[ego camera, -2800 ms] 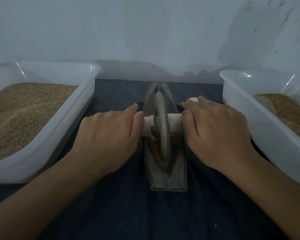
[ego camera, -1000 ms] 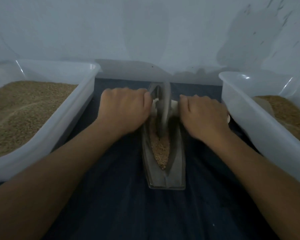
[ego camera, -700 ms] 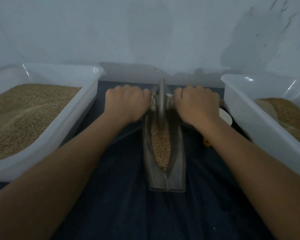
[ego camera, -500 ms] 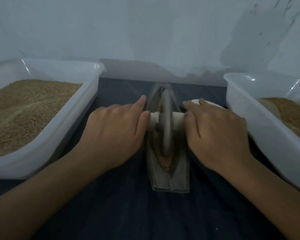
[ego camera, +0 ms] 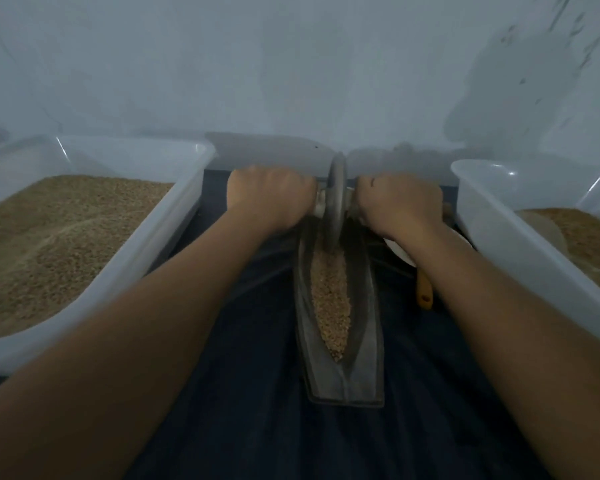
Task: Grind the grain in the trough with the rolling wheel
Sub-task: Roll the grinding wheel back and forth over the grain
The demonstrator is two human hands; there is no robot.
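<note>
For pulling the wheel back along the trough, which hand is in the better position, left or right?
Neither alone. The left hand and right hand each grip one end of the axle, on either side of the wheel at the far end of the trough. Both should probably pull together.

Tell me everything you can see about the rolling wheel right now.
The rolling wheel is a thin grey disc, metal by its look, standing upright on edge at the far end of the trough. A pale axle runs through its middle; the left hand and right hand each grip one end. Its lower edge sits in the groove at the far end of the grain.
</note>
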